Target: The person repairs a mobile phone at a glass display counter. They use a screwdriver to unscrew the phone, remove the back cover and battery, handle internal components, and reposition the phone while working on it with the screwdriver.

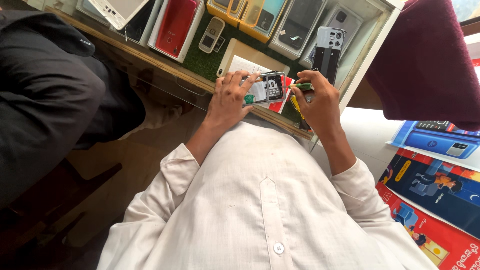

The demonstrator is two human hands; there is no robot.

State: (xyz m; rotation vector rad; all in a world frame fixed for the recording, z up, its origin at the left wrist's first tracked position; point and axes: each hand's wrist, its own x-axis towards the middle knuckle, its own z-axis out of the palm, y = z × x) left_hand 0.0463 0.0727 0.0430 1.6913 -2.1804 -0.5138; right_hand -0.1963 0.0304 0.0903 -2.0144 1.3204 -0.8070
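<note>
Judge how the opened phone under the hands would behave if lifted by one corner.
The opened phone looks thin, flat and rigid, so it should lift stiffly and not roll. Its exposed internals suggest it is fragile. It lies on a glass counter top, steadied by the left hand, so it may slide easily; the right hand holds a green-handled screwdriver.
</note>
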